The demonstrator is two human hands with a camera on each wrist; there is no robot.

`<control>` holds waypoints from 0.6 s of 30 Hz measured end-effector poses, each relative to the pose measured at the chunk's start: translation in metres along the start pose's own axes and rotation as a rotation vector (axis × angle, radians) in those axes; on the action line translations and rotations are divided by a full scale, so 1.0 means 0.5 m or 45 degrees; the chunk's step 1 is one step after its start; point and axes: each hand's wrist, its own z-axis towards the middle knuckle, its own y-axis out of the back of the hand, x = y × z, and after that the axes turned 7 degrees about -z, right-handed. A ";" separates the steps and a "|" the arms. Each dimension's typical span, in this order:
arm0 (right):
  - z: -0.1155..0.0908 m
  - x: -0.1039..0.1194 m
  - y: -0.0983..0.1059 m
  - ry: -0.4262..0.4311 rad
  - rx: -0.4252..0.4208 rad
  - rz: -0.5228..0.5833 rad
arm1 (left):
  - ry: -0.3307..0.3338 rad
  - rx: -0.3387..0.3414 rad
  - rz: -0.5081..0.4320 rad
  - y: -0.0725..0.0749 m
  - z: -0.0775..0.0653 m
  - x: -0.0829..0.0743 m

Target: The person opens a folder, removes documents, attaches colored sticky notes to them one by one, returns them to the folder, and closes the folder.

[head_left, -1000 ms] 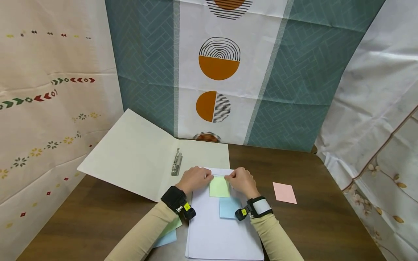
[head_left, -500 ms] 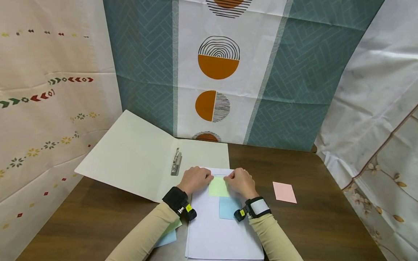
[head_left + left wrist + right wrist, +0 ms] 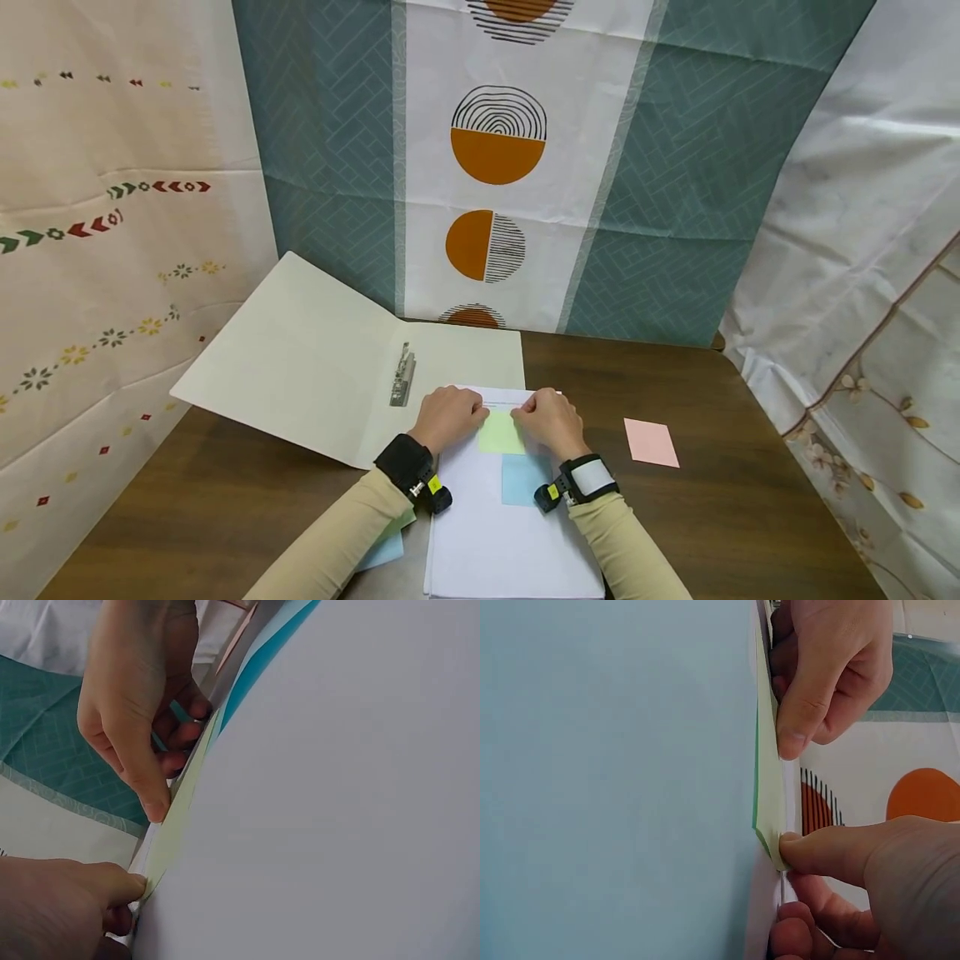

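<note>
A light green sticky note (image 3: 501, 435) lies near the top of a stack of white paper (image 3: 517, 554). My left hand (image 3: 447, 417) pinches its upper left corner with thumb and fingers. At the upper right corner, my right hand (image 3: 553, 423) does the same, its thumb (image 3: 799, 851) pressing on the note and its other fingers curled at the paper's edge. Just below, a blue sticky note (image 3: 519, 481) is on the same sheet, partly behind the right wrist's camera. The green note's lower edge lifts a little in the right wrist view.
An open cream folder (image 3: 300, 358) with a metal clip (image 3: 402, 379) lies behind the stack, its left cover raised. A pink sticky note (image 3: 651, 442) is on the brown table (image 3: 738, 508). Another blue note (image 3: 384, 552) and a green one (image 3: 402, 522) show by the left forearm.
</note>
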 end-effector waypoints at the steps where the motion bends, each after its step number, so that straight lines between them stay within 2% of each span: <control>1: 0.010 -0.011 -0.010 -0.010 -0.004 -0.003 | 0.008 -0.010 -0.012 0.006 -0.004 -0.006; 3: 0.032 -0.033 -0.031 -0.039 -0.011 -0.007 | 0.023 -0.031 -0.030 0.021 -0.013 -0.020; 7: 0.053 -0.059 -0.047 -0.035 -0.010 0.005 | 0.088 -0.011 -0.040 0.038 -0.020 -0.039; 11: 0.057 -0.066 -0.037 0.020 0.010 0.004 | 0.141 0.043 -0.028 0.045 -0.018 -0.048; 14: 0.038 -0.046 -0.003 0.140 0.027 0.010 | 0.149 0.063 -0.026 0.046 -0.015 -0.048; 15: 0.034 -0.044 0.006 0.234 0.026 0.014 | 0.150 0.068 -0.030 0.047 -0.014 -0.049; 18: -0.003 0.004 0.054 0.431 0.120 0.042 | 0.154 0.069 -0.037 0.048 -0.013 -0.046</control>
